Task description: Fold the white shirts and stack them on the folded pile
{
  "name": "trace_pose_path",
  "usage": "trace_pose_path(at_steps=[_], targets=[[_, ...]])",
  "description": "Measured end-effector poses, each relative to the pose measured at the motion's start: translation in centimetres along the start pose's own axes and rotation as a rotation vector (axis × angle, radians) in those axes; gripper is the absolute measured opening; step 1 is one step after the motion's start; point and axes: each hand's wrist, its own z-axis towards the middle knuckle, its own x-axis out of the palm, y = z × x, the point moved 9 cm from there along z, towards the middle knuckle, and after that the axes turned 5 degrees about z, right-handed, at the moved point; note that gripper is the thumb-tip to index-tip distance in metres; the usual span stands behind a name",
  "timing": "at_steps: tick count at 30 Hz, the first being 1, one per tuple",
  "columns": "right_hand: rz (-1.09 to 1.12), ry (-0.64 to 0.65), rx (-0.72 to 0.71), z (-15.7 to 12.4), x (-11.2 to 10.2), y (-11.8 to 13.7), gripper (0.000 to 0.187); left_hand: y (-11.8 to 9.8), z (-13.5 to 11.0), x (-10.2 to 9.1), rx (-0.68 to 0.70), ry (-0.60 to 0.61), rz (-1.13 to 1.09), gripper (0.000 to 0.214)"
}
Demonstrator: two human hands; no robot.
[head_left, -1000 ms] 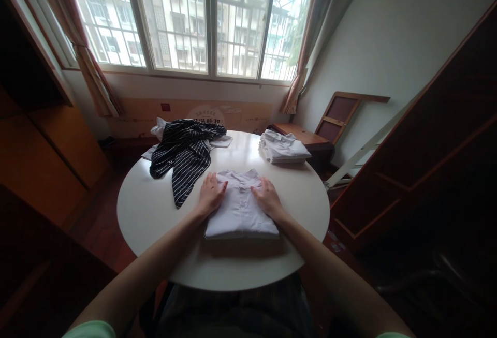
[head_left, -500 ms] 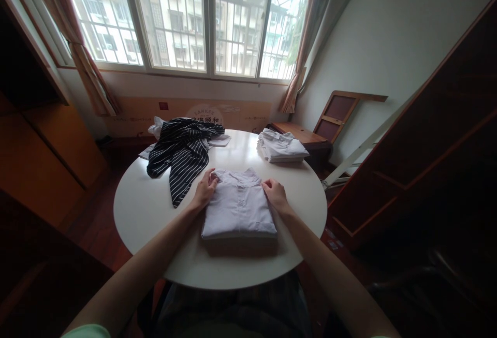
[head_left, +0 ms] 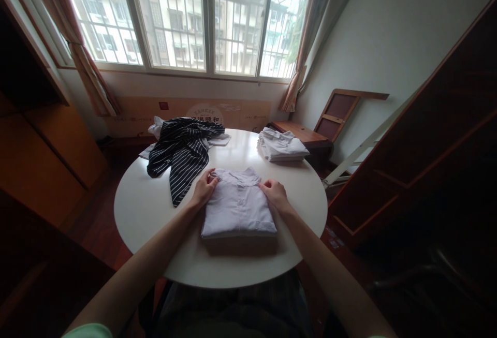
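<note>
A folded white shirt (head_left: pixel 240 208) lies flat on the round white table (head_left: pixel 147 224), its collar toward the window and its button front facing up. At the shirt's upper left corner, my left hand (head_left: pixel 205 185) has its fingers closed on the fabric edge. My right hand (head_left: pixel 274 193) pinches the upper right edge beside the collar. Both thumbs rest on or near the cloth, and the undersides of the fingers are hidden.
Black-and-white striped cloth (head_left: pixel 186 146) is heaped at the table's far left over some white fabric. A stack of folded white shirts (head_left: pixel 283 145) sits at the far right. Beyond the table stand a wooden chair (head_left: pixel 303 133) and a long cardboard box (head_left: pixel 155 113) below the window.
My right hand has shifted slightly left along the shirt's top edge, closer to the collar. My left hand and the shirt stay almost in place.
</note>
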Motion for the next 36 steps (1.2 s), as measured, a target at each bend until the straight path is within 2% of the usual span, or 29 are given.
trace_pose_path(at_steps=[6,14,22,29,36], targets=[[-0.093,-0.009,0.010,-0.06,-0.08,0.13,0.022,0.64,0.08,0.15,-0.035,-0.008,0.038,0.038],[-0.191,0.024,0.023,-0.18,0.07,0.28,0.038,0.45,0.07,0.21,-0.011,-0.010,0.029,0.033],[-0.151,0.074,-0.023,-0.22,0.36,0.54,0.028,0.29,0.02,0.20,-0.026,-0.012,0.127,0.033],[-0.217,0.055,-0.013,-0.24,0.13,0.69,0.030,0.59,0.15,0.36,-0.038,-0.007,0.144,0.035],[-0.169,0.027,-0.033,-0.48,0.04,0.90,0.027,1.11,0.17,0.26,-0.033,-0.049,0.141,0.028]])
